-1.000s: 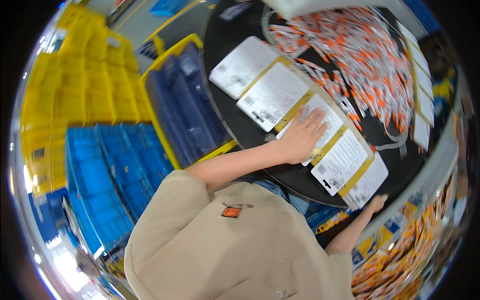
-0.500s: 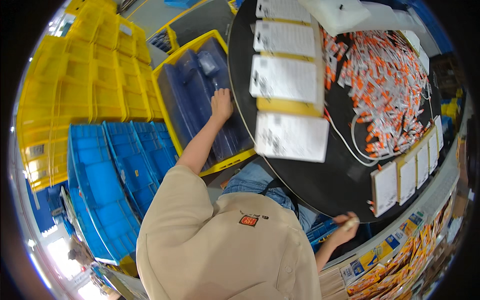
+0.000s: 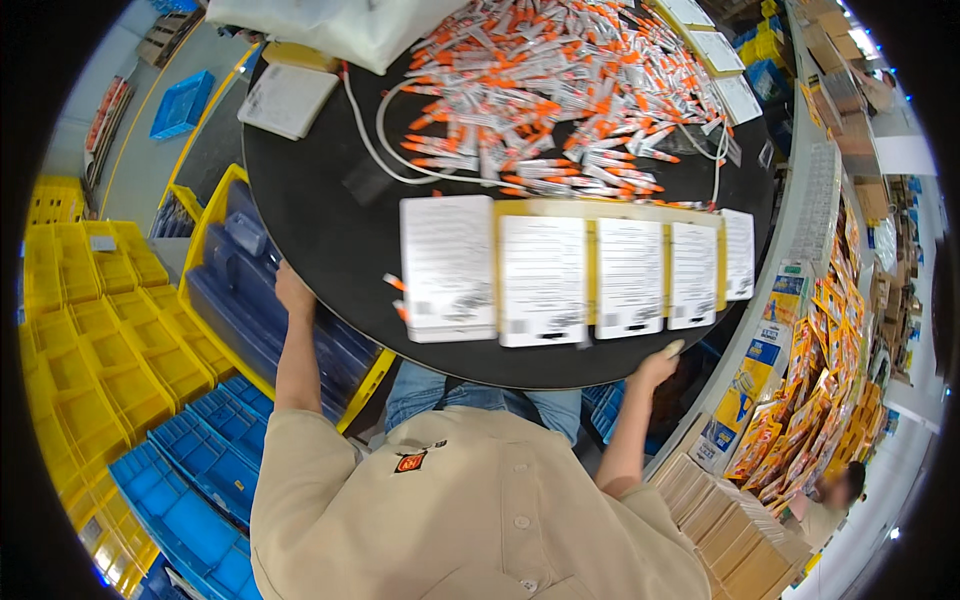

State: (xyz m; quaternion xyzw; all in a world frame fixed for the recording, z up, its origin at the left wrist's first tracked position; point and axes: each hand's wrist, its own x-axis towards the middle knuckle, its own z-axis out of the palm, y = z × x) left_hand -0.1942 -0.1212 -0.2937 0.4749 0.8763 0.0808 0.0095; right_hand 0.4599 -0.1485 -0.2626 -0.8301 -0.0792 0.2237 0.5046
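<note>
Person in a beige shirt (image 3: 470,500), seen from the head camera, has the left hand (image 3: 292,287) at the left rim of a round black surface (image 3: 305,190), beside a yellow plastic crate (image 3: 366,388) of dark blue translucent plastic (image 3: 235,280). The right hand (image 3: 655,368) is at the near right rim, fingers bent; whether either hand grips the rim cannot be told. Between them, near the front edge, white rectangular printed cards (image 3: 543,280) lie in a row along a yellow flat holder (image 3: 591,260). Behind spreads a heap of slim white tubes with orange caps (image 3: 550,60). A jolt or sudden turn of the surface could slide cards off this edge or spill tubes among them; two tubes already poke out beside the leftmost card. Thin white looped tubing (image 3: 470,182) could snag on the holder. The left fingertips are hidden, the pale covering on a right finger is hard to identify, the card print is too small to read, and a milky plastic sheet (image 3: 340,25) is cut off at the top.
</note>
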